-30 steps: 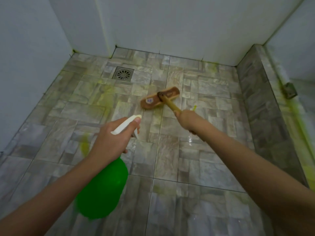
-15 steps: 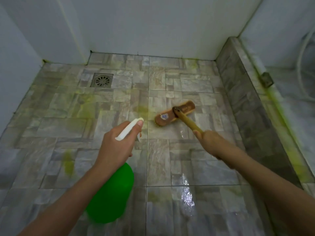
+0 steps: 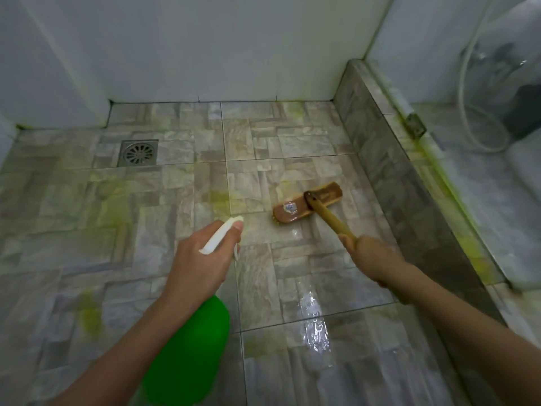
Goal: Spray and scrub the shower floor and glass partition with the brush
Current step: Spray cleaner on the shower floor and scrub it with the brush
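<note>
My left hand (image 3: 199, 259) grips the white trigger head of a green spray bottle (image 3: 187, 353), its nozzle pointing ahead over the grey stone-tile shower floor (image 3: 146, 230). My right hand (image 3: 371, 256) grips the wooden handle of a scrub brush (image 3: 307, 203). The brush head lies flat on the wet tiles, close to the raised tiled curb (image 3: 389, 171) on the right. Above that curb stands the glass partition (image 3: 483, 142), with yellow-green grime along its base. Yellow-green stains dot the floor.
A square metal drain (image 3: 138, 152) sits at the back left of the floor. White walls (image 3: 205, 48) close off the back and left. A white hose (image 3: 468, 112) hangs behind the glass. A metal bracket (image 3: 415, 127) sits on the curb top.
The brush has slid right toward the curb with my right hand. My view has turned right, so the drain has shifted left. My left hand keeps its hold on the bottle.
</note>
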Available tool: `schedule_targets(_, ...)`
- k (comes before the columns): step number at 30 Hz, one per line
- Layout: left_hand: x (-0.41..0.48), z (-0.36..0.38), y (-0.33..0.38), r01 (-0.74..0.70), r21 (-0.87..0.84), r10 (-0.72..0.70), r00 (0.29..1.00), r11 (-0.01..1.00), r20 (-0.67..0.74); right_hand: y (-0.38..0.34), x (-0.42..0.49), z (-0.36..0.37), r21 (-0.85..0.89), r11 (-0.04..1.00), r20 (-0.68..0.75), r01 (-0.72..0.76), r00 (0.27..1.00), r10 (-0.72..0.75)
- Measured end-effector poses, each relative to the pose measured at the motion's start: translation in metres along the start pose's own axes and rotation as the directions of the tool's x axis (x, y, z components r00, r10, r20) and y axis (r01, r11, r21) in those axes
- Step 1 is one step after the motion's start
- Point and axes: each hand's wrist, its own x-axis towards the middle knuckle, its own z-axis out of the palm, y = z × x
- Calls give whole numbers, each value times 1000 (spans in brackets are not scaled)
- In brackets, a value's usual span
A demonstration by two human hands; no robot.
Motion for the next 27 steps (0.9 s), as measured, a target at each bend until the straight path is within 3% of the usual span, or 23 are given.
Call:
schedule_targets(5,1,14,5,-29,31,28,1000,999,6,-5,36,-16,27,999,-54,-30,998,31)
schedule_targets(10,10,19,-4,-6,34,7,1000,999,-31,33,-20,8,17,998,1,-59,998,59)
schedule_targets(13,16,23,2,23,-7,-23,999,1000,-35,16,-6,-1,14,999,5,-52,999,52)
schedule_targets(17,24,32,25,-71,84,61,992,994,114,-9,49,-31,111,993,-25,-33,999,36)
schedule_targets(21,23,31,30,-85,98,53,956,992,288,26,4,-11,104,993,-23,-53,998,55)
schedule_targets(23,18,32,30,-130,177,80,961,976,266,44,-32,5,72,991,-24,-114,993,116)
schedule_targets(27,19,38,29,-85,236,63,993,968,99,27,-3,-11,-9,999,13,-50,999,50)
